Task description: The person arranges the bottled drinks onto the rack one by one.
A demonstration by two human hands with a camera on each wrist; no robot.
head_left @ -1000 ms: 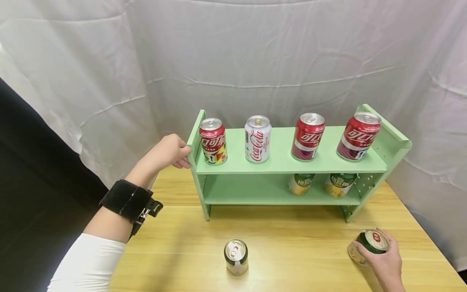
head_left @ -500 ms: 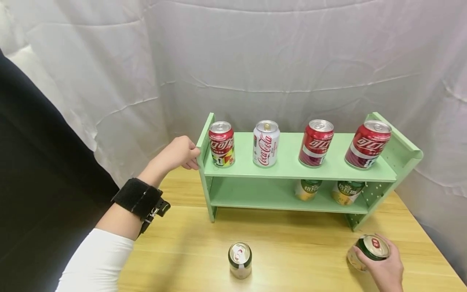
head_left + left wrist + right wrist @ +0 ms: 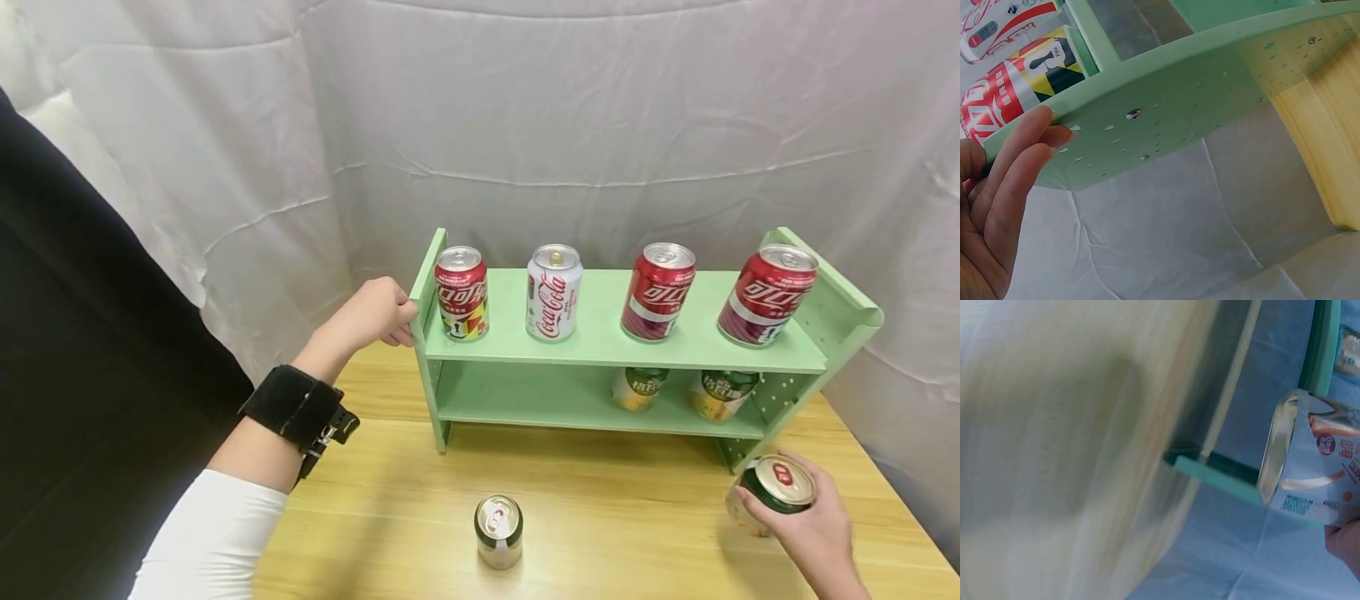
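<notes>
My left hand [image 3: 372, 313] grips the upper left side panel of the green two-tier shelf [image 3: 555, 421]; in the left wrist view its fingertips [image 3: 1029, 140] lie against the panel's outer face. At the right front, my right hand [image 3: 819, 518] holds a green-and-gold drink can [image 3: 784, 482] upright around its side. The right wrist view shows this can's label and base [image 3: 1319, 459] raised off the table. A similar can [image 3: 498, 532] stands on the table in front of the shelf.
On the top tier stand a red-and-yellow cola can [image 3: 462, 293], a white cola can [image 3: 554, 292] and two red-and-purple cans [image 3: 658, 292]. Two green-and-yellow cans [image 3: 640, 389] sit on the lower tier, right half. The wooden table [image 3: 600, 500] backs onto grey cloth [image 3: 562, 108].
My right hand has lifted the can off the table and moved slightly toward the shelf's right foot. The left hand keeps its grip on the panel. The head view has shifted a little.
</notes>
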